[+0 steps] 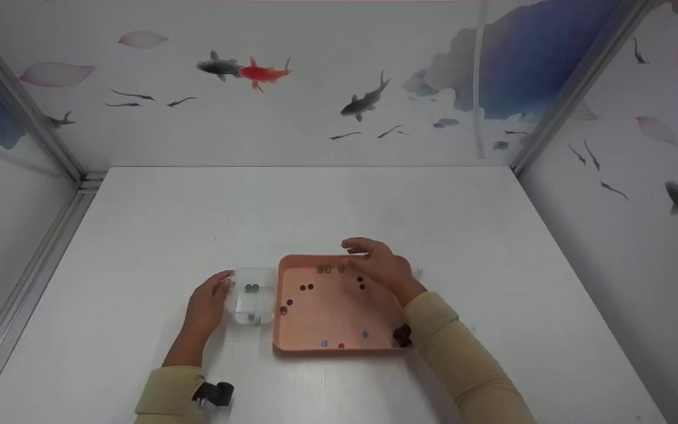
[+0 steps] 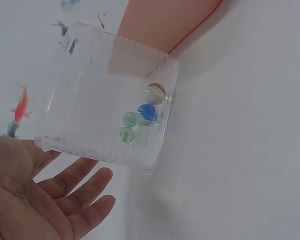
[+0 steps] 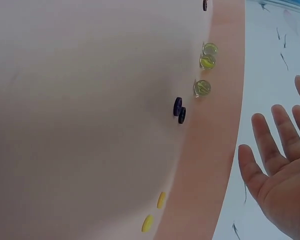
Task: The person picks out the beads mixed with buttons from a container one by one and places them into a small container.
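Left hand [image 1: 202,307] — grip loose, fingers relaxed at side of tub [image 1: 240,305]. Tub, upright just left of tray [image 1: 330,312], looks light, stiff; best taken by side walls. Green marbles [image 2: 130,119] inside probably slippery; pinch round middle. Tray's raised edge should stop rolling. Right hand [image 1: 381,266] over tray's far right part — grip spread, holding nothing, near yellowish marbles [image 3: 202,88]. Beyond, counter [image 1: 292,206] leaves room up to back wall [image 1: 309,132].

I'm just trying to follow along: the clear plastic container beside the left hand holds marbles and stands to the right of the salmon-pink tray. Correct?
Not quite: the head view shows the clear plastic container left of the salmon-pink tray. It is beside the left hand and holds marbles, as you say.
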`<act>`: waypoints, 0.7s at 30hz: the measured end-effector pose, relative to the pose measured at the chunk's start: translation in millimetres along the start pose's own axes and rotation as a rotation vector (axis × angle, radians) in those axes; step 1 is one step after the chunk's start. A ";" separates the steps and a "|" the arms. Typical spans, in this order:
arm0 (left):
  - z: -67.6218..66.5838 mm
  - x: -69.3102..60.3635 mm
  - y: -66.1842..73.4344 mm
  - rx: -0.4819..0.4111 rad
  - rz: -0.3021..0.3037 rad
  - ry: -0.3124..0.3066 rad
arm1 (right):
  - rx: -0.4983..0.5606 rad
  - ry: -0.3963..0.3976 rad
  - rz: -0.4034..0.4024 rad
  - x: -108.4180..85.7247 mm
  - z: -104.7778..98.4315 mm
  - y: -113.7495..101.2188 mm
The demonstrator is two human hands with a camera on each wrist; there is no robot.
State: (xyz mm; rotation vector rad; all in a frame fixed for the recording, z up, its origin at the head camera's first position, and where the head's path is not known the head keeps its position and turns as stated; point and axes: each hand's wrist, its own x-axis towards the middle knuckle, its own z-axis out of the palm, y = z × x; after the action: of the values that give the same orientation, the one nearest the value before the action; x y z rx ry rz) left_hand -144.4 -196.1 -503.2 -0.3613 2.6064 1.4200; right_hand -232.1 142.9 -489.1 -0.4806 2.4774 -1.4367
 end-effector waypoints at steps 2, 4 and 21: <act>-0.5 0.0 -0.1 0.000 -0.004 -0.002 | -0.015 -0.001 0.010 0.3 0.1 0.1; -0.7 0.4 -0.7 0.001 -0.007 -0.002 | -0.034 -0.001 0.017 0.3 0.3 0.4; -0.4 0.7 0.7 -0.001 -0.010 -0.002 | -0.182 -0.012 0.130 4.4 3.3 3.3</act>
State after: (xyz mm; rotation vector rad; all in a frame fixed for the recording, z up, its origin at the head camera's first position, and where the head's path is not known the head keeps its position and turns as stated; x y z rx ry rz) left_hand -145.3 -196.1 -502.5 -0.3728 2.5988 1.4179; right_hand -235.5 140.1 -493.8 -0.3524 2.5899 -1.1625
